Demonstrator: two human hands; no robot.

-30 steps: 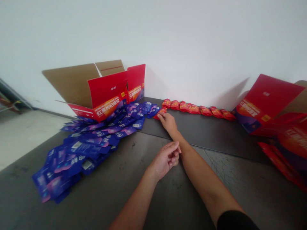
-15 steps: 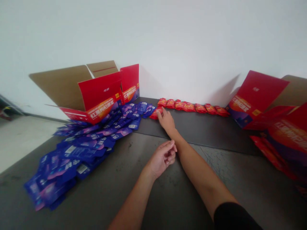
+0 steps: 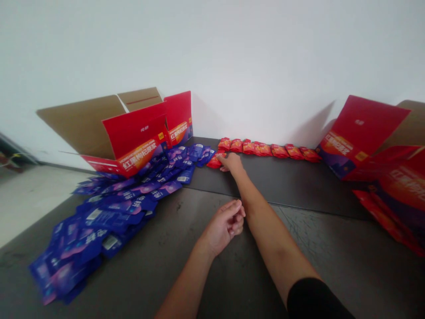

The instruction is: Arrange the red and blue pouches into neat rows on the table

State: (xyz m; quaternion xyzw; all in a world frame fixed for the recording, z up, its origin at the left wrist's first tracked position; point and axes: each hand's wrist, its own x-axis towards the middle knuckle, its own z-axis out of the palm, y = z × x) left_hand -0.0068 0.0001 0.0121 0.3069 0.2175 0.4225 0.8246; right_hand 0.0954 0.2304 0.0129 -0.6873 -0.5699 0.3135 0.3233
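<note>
My right hand [image 3: 233, 163] reaches far across the dark table. Its forefinger lies stretched out over the top of a small stack of red sachets [image 3: 214, 161], while the other fingers sit lower at the stack's right side, partly hidden. Behind that stack a row of red sachet stacks [image 3: 260, 149] runs along the wall. My left hand [image 3: 223, 228] hovers nearer to me beside my right forearm, fingers curled in and thumb laid against them, nothing visible in it. Blue-purple sachets [image 3: 111, 212] lie in a long overlapping heap to the left.
An opened red carton [image 3: 137, 144] with brown inner flaps stands at the back left, blue sachets against its front. Another red carton [image 3: 347, 133] stands at the right. More red sachets [image 3: 381, 212] lean before the right-hand cartons. A table seam [image 3: 308, 207] crosses the dark surface.
My right hand has slid slightly to the right over the small red stack, and its forefinger now points left. My left hand has hardly moved. The whole view has shifted a little.
</note>
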